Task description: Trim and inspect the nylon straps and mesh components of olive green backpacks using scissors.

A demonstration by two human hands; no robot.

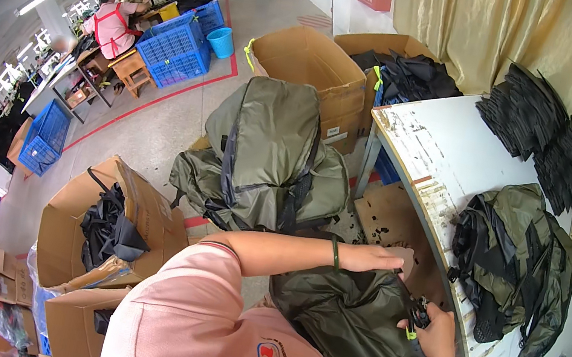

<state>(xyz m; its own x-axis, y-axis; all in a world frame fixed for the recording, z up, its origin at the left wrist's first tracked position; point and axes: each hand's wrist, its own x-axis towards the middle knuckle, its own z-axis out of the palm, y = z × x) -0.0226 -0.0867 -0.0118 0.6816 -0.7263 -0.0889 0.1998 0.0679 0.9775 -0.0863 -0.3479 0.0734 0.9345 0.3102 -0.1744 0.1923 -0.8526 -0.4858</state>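
An olive-green fabric bag (359, 329) lies across my lap, its cloth bunched and creased. My left hand (373, 259) reaches over from the left, thumb and fingers pinched on a black strip at the bag's upper edge. Close by on the right, my right hand (437, 335) is closed around a small black and yellow-green item (415, 322) at the bag's edge. Its exact kind is hard to make out between the fingers. Just beyond my left hand, a pile of olive-green bags (269, 145) rises from the floor.
To the right stands a white worn table (429, 146) bearing olive and black bags (517, 257) and stacked black pieces (540, 124). Cardboard boxes (310, 60) stand ahead, and another box (65, 216) with black fabric at left. A co-worker (112, 25) sits near blue crates (174, 52).
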